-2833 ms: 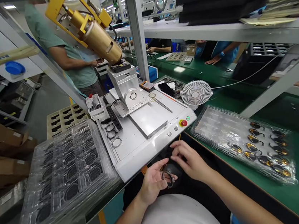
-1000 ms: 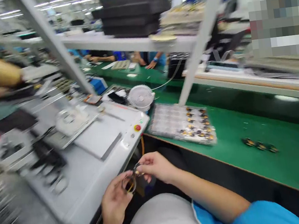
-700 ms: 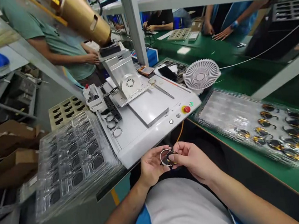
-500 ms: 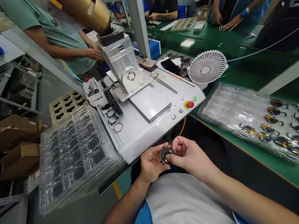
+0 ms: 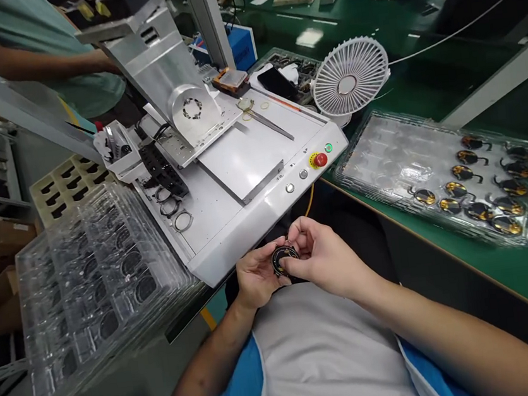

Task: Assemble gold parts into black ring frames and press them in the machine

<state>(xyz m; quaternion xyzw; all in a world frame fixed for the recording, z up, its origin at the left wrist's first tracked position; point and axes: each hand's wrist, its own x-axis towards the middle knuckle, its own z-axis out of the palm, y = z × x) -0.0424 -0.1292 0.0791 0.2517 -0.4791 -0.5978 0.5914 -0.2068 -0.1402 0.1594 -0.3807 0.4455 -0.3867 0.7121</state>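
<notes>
In the head view, a round black part [image 5: 278, 253] with a ring-shaped rim and some gold marks sits between my two hands, just in front of my body. My left hand [image 5: 255, 278] is closed around its left side, thumb along the upper rim. The thumb of my right hand [image 5: 322, 253] presses on the face of the part, while the bent fingers are pinched together by its upper right rim. Those fingertips and my left fingers hide much of the edge. Whether the right fingertips also grip something small, I cannot tell.
Ahead stands a white machine [image 5: 229, 227] with buttons, tweezers [image 5: 272, 124] and loose rings [image 5: 182, 220] on it. Stacked clear trays [image 5: 88, 288] are at the left. A tray [image 5: 382, 146] with several black-and-gold round parts lies right, near a white fan [image 5: 350, 77]. A person [image 5: 39, 64] stands far left.
My view has tilted down and turned a little, so the machine and trays sit higher and further left. Both hands stay on the round part, whose face now shows slightly differently.
</notes>
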